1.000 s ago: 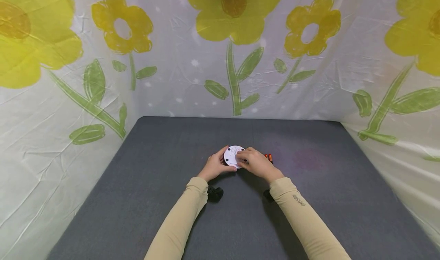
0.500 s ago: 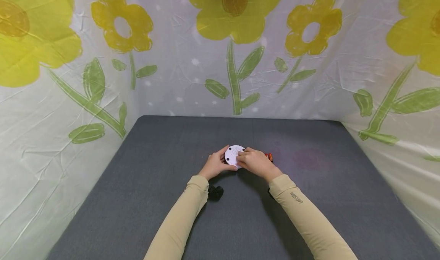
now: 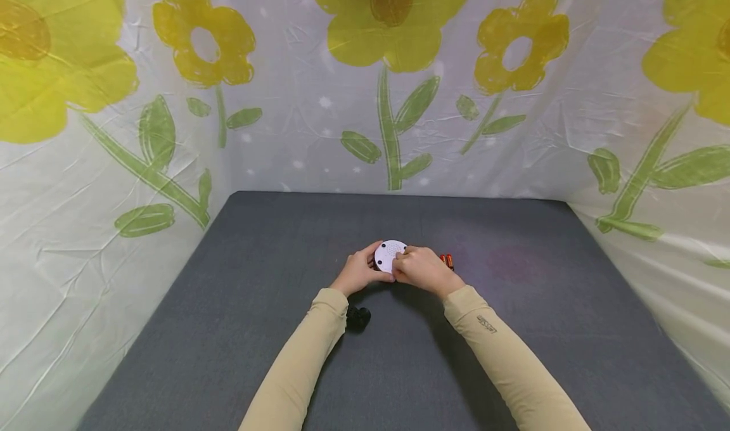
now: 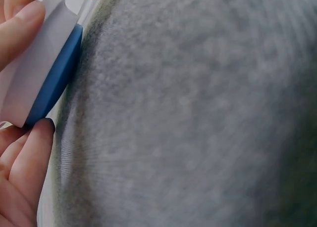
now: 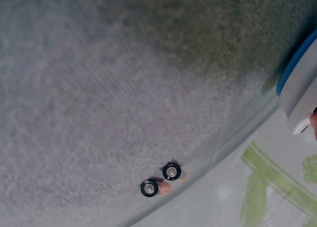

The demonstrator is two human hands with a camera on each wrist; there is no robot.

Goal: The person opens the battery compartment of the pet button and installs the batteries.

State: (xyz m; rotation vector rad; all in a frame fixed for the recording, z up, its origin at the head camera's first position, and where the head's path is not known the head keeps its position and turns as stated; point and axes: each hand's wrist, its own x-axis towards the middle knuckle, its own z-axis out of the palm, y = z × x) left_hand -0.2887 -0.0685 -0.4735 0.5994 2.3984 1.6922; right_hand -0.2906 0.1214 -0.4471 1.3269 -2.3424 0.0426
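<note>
A round white device is tilted so that its underside, with small holes and black feet, faces up. In the left wrist view the white casing has a blue part on its table side. My left hand holds it by the rim, thumb on the near edge and fingers beneath. At its right side my right hand grips with curled fingers, which cover part of the underside; the fingertips are hidden. Two red-and-black batteries lie just right of my right hand.
A small black object is by the left sleeve, partly hidden. The dark grey table reaches back to a pale curtain with yellow flowers. In the right wrist view the batteries lie side by side with their ends showing.
My right hand has shifted slightly toward the near side of the device and its fingers have curled in more. My left hand keeps its hold, with the device moved slightly right.
</note>
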